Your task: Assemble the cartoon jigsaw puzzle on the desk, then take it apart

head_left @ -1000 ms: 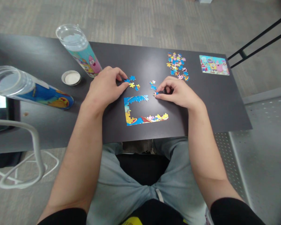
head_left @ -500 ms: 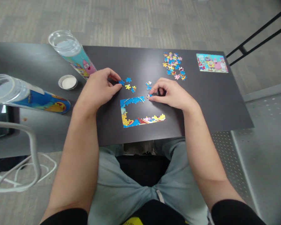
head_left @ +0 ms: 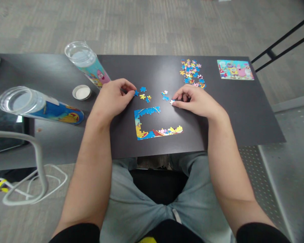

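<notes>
Since half a second ago, the right hand (head_left: 194,98) has drawn its puzzle piece (head_left: 172,102) slightly away from the upper strip of the three-sided puzzle border (head_left: 152,134); the piece sits in a narrow pinch of thumb and forefinger; the border lies towards the near edge of the tabletop (head_left: 230,111), open on its right; just beyond it lie a couple of small pieces (head_left: 165,98) and, further left, a loose cluster (head_left: 142,97); the left hand (head_left: 114,96) has thumb and forefinger close together at a blue piece (head_left: 136,93), though I cannot tell whether it grips or merely touches it; a heap of pieces (head_left: 190,69) spreads towards the far edge, with a picture card (head_left: 235,70) by the far right corner; leftward stand a teal tube (head_left: 88,65) and a blue tube (head_left: 40,106), a round lid (head_left: 81,92) between them; to my eye, a rolling fingertip could drop the pinched piece, a low right palm could scatter its neighbours, a dragged wrist could split the thin border, and a leftward swing could topple the teal tube.
</notes>
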